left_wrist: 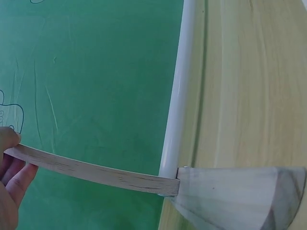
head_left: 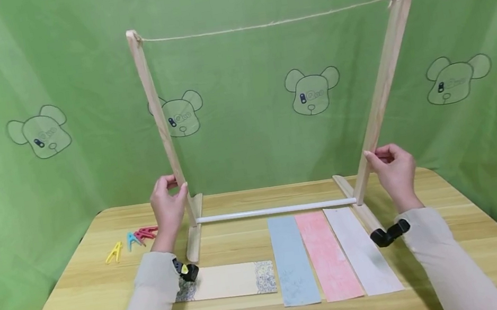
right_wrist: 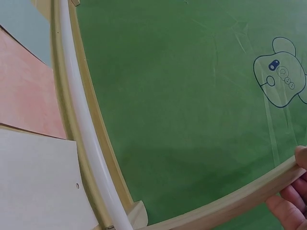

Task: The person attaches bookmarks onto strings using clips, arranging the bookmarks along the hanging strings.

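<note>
Btwn both hands, a wooden frame [head_left: 156, 110] is standing on the table [head_left: 76, 309], w/ string [head_left: 269, 24] spanning its top & white rod [head_left: 276, 210] running low. L hand [head_left: 169, 207] is pinching the L post, R hand [head_left: 396, 173] the R post [head_left: 387, 75]. Nearer the R hand, blue [head_left: 292, 255], pink [head_left: 326, 250] & white strips [head_left: 363, 250] are lying alongside; a patterned strip [head_left: 226, 280] is lying nearer the L wrist. Outside the L hand, pegs [head_left: 142, 234] are resting.

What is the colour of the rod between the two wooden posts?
The rod is white; it shows best in the head view.
</note>
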